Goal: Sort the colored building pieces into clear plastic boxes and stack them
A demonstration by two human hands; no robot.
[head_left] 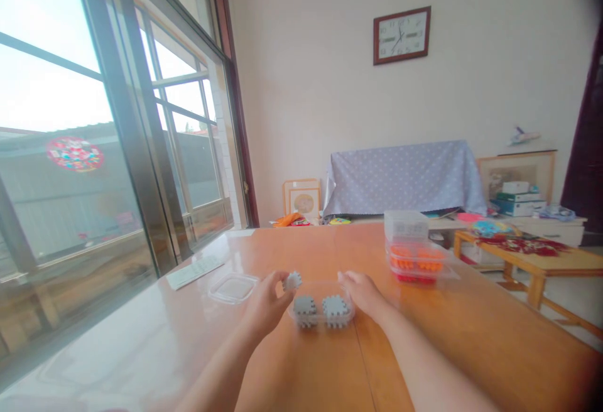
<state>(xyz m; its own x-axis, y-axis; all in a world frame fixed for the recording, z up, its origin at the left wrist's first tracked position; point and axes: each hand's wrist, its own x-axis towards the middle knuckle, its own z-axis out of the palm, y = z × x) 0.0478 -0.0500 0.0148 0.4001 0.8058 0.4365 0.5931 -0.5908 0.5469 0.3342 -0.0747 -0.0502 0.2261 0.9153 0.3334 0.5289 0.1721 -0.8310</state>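
In my left hand [268, 302] a small light grey piece with a notched, gear-like edge [293, 281] is pinched between thumb and fingers. It is held just above the left back corner of a clear plastic container [321, 320]. Inside the container are two stacks of similar notched pieces, a left stack [305, 309] and a right stack [335, 308]. My right hand [360, 292] is closed at the container's right back corner, its fingertips on the rim. Blur hides the exact grip.
A clear lid [233, 288] lies left of my left hand, with a paper sheet [195, 272] beyond it. Stacked clear containers [409, 227] with orange and red pieces stand at the right back of the glossy wooden table [292, 374]. A large window [188, 117] borders the left side.
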